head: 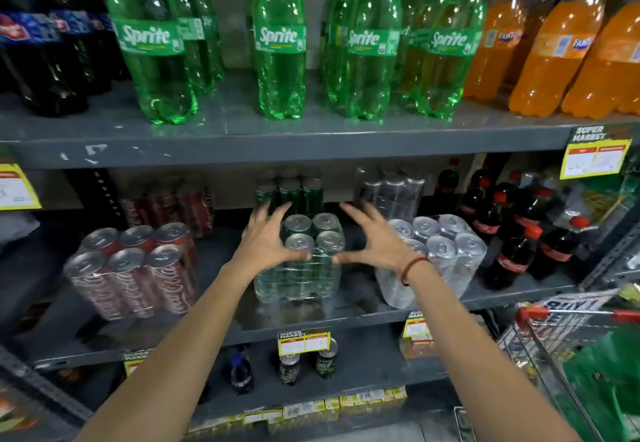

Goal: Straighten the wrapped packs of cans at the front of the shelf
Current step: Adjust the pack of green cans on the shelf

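Three shrink-wrapped packs of cans stand at the front of the middle shelf (311,320). The red cola pack (133,268) is on the left, turned at an angle. The green pack (304,268) is in the middle, the silver pack (440,251) on the right. My left hand (266,237) is spread against the green pack's left top edge, thumb touching its front cans. My right hand (374,237) is spread at its right side, thumb tip touching the wrap. Neither hand closes around the pack.
More wrapped packs, red (166,204), green (291,190) and dark (391,192), stand behind. Small cola bottles (512,244) crowd the right. Large green, orange and dark bottles fill the shelf above. A shopping cart (571,355) is at lower right. Loose cans sit on the shelf below.
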